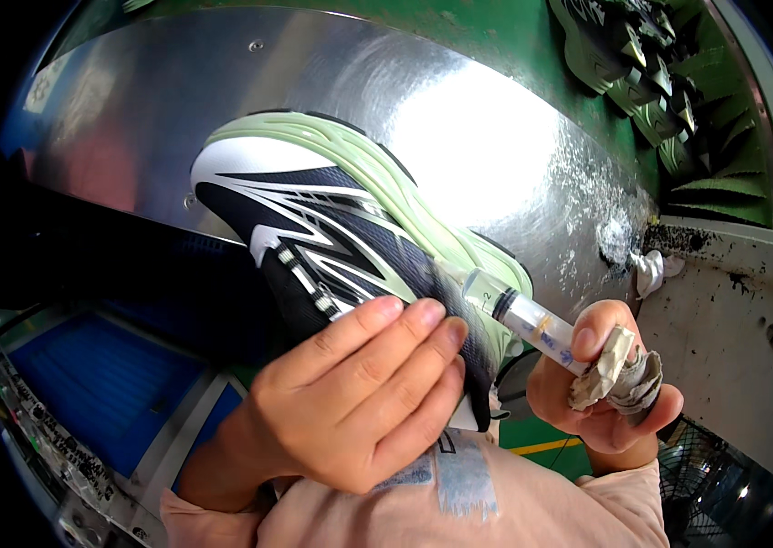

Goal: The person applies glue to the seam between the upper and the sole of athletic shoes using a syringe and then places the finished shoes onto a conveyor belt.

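Observation:
A black and white running shoe (313,210) with a pale green sole lies on its side, its toe toward the upper left and its heel toward me. My left hand (368,393) is closed over the upper near the collar, with the thumb hidden. In my right hand (605,384) is a clear plastic syringe (532,324) with a dark plunger seal. Its front end meets the shoe near the seam between upper and sole; the tip is hard to make out. Crumpled, dirty wrapping (619,374) covers the syringe's back end between my fingers.
Under the shoe is a shiny metal plate (331,64), stained with white residue on the right. A crumpled white scrap (653,271) lies at its right edge. Several similar shoes (633,73) stand on a green rack at upper right. A blue panel (112,393) is at lower left.

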Demonstrator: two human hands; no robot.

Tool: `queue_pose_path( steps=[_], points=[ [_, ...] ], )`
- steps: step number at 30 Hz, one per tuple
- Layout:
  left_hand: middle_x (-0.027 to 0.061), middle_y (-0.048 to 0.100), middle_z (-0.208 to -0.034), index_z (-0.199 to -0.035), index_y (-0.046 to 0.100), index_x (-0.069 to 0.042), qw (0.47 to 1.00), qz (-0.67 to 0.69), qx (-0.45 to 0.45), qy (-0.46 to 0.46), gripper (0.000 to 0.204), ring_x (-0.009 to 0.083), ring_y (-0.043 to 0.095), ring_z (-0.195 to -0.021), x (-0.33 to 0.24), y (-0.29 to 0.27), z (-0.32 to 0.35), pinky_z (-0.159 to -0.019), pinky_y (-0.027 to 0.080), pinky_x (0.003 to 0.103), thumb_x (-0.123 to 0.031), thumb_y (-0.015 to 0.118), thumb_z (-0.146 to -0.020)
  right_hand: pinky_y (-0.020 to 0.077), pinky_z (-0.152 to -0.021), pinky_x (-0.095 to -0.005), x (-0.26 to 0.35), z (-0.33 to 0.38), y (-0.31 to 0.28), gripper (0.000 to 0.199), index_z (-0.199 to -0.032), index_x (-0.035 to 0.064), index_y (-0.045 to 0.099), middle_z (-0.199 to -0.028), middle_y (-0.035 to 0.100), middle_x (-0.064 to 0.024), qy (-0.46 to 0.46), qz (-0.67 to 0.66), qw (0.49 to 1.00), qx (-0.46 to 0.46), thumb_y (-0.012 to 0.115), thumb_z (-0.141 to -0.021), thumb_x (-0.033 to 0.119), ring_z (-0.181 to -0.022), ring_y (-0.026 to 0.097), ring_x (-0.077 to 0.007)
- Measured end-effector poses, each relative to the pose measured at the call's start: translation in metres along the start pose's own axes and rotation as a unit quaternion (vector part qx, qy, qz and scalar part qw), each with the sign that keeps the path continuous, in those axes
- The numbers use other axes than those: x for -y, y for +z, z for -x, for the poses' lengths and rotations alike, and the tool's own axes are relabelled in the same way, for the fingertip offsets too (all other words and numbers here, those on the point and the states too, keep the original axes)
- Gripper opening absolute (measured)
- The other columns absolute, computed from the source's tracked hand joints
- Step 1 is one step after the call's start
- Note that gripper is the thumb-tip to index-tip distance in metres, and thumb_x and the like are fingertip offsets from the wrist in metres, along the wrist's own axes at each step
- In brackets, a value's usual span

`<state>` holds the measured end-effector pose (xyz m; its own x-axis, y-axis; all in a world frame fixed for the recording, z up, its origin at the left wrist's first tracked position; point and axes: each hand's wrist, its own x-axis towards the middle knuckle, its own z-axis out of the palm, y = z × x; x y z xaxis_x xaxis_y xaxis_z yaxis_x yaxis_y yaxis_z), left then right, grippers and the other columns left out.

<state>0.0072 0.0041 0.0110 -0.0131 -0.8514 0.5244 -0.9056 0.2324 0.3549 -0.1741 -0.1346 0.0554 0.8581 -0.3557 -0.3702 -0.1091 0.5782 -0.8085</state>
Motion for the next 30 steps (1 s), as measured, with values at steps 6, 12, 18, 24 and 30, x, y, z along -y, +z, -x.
queue_pose_path(
  steps=[6,12,18,24,30],
  points=[
    [0.0082,0.070,-0.094,-0.087,0.065,-0.008,1.000,-0.015,0.022,0.014,0.010,0.0247,0.067,-0.092,-0.001,-0.001,0.002,-0.085,0.052,0.037,-0.009,0.063,-0.077,0.0317,-0.047,-0.0204,-0.016,0.013,-0.014,0.094,-0.114,-0.0025,0.040,-0.069,0.049,-0.0036,-0.064,-0.027,0.998,0.012,0.052,-0.068,0.078,-0.054,0.042,-0.0068],
    [0.0099,0.070,-0.096,-0.090,0.064,-0.007,0.997,-0.043,0.045,0.046,0.010,0.0280,0.067,-0.093,0.001,-0.003,-0.001,-0.084,0.053,0.040,-0.012,0.060,-0.083,0.0300,-0.046,-0.0191,-0.027,0.023,-0.031,0.092,-0.115,-0.0020,0.040,-0.066,0.049,-0.0027,-0.085,-0.067,0.993,0.037,0.049,-0.070,0.078,-0.052,0.039,-0.0050],
    [0.0142,0.068,-0.100,-0.095,0.062,-0.005,0.993,-0.045,0.092,0.061,0.018,0.0320,0.066,-0.094,0.003,-0.009,-0.013,-0.084,0.054,0.045,-0.020,0.055,-0.089,0.0316,-0.048,-0.0173,-0.032,0.037,-0.047,0.093,-0.116,-0.0034,0.039,-0.068,0.050,-0.0034,-0.072,-0.100,0.992,0.028,0.052,-0.070,0.077,-0.053,0.039,-0.0041],
    [0.0153,0.068,-0.098,-0.090,0.065,-0.003,0.989,-0.076,0.111,0.059,0.017,0.0317,0.066,-0.091,0.000,-0.006,-0.047,-0.080,0.055,0.042,-0.007,0.064,-0.074,0.0348,-0.052,-0.0190,-0.040,0.045,-0.058,0.096,-0.121,-0.0056,0.036,-0.071,0.050,-0.0034,-0.055,-0.124,0.991,-0.005,0.052,-0.072,0.076,-0.057,0.040,-0.0047],
    [0.0235,0.065,-0.102,-0.101,0.061,0.006,0.970,-0.058,0.196,0.129,0.044,0.0388,0.064,-0.094,0.021,-0.007,-0.083,-0.086,0.052,0.045,-0.010,0.064,-0.061,0.0309,-0.054,-0.0198,-0.054,0.040,-0.059,0.092,-0.126,-0.0038,0.033,-0.077,0.045,-0.0017,-0.116,-0.181,0.976,-0.028,0.050,-0.078,0.072,-0.062,0.036,-0.0044]
  ],
)
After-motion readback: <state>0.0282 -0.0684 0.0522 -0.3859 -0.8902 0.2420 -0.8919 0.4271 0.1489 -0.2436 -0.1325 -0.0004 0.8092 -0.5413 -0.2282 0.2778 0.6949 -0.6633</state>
